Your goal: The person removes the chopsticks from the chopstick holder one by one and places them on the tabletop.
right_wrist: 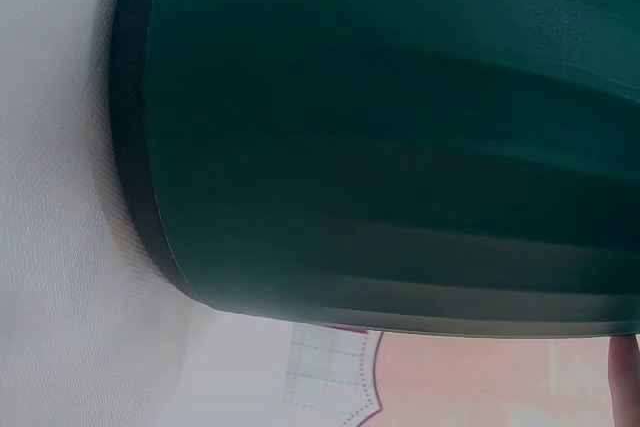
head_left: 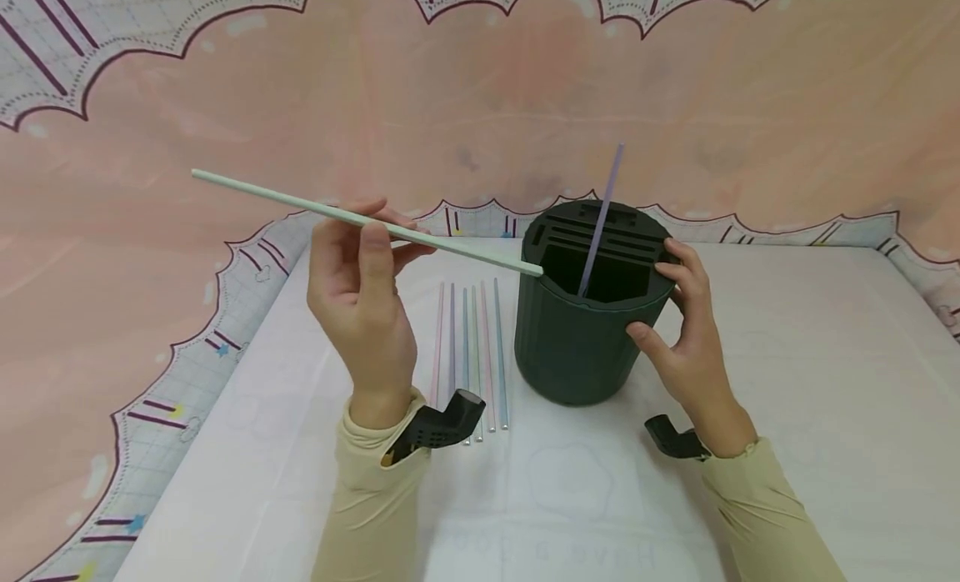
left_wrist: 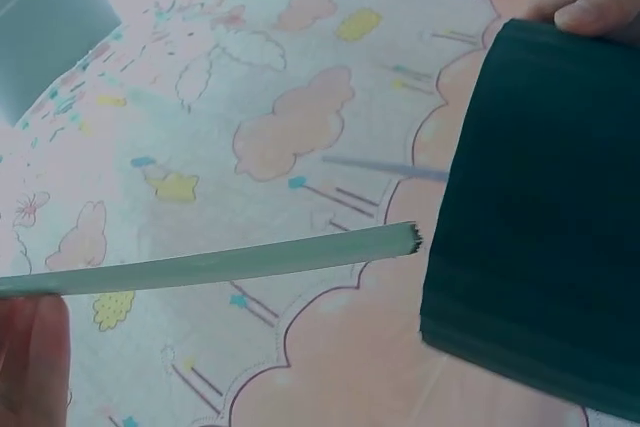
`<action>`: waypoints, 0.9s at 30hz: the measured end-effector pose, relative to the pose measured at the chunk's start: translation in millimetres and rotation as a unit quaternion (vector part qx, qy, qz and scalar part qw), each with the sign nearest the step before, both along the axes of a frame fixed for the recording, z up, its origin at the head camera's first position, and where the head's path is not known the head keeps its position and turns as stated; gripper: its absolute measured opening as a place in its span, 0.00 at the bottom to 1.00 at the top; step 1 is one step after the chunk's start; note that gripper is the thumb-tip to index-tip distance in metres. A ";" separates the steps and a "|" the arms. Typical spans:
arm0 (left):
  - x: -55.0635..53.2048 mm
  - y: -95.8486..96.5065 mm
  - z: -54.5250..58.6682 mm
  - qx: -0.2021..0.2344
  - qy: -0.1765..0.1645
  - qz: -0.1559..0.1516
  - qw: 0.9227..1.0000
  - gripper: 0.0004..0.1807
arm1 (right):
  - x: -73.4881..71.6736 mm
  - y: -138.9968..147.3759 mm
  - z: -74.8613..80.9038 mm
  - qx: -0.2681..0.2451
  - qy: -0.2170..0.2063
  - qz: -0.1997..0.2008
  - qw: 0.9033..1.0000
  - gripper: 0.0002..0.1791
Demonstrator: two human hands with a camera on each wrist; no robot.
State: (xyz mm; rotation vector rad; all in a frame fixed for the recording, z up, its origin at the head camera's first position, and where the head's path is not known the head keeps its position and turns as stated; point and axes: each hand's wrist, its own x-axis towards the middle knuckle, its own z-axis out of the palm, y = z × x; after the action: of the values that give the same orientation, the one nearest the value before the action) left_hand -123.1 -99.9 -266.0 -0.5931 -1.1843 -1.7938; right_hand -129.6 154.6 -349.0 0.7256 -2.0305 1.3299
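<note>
My left hand [head_left: 367, 307] pinches a pale green chopstick [head_left: 285, 198] between thumb and fingers. The chopstick slants down to the right, its end beside the rim of a dark green utensil holder [head_left: 570, 357]. A small gap shows between that end and the holder [left_wrist: 540, 207] in the left wrist view. With fingers on the rim and thumb on the front wall, my right hand [head_left: 693, 340] grips the holder's right side. A purple chopstick [head_left: 603, 215] leans in the holder's large front opening; its lower end is hidden. The holder [right_wrist: 400, 167] fills most of the right wrist view.
Several pink, purple, blue and green chopsticks [head_left: 491, 348] lie side by side on the white table [head_left: 570, 515], left of the holder. Slots [head_left: 585, 228] cross the rear of the holder's top. Behind the table hangs a peach patterned cloth [head_left: 480, 115].
</note>
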 end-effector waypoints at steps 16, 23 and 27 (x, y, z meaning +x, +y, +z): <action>-2.0 -14.5 3.0 -0.205 -0.161 0.028 0.965 0.10 | -2.1 0.4 1.1 -0.005 -0.007 0.003 1.000 0.38; -33.6 -28.8 -29.2 -0.306 -0.229 0.101 0.918 0.12 | -2.2 1.0 1.2 -0.005 -0.009 0.004 1.000 0.38; -47.7 -37.7 -45.1 -0.354 -0.266 0.139 0.886 0.13 | -2.8 1.1 1.9 -0.004 -0.008 0.005 1.000 0.37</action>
State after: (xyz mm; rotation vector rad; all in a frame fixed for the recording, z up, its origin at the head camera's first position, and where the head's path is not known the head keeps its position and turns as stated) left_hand -170.8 -137.6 -311.1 -0.2935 -2.2217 -1.2698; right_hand -132.5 155.8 -347.1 0.7248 -2.0350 1.3545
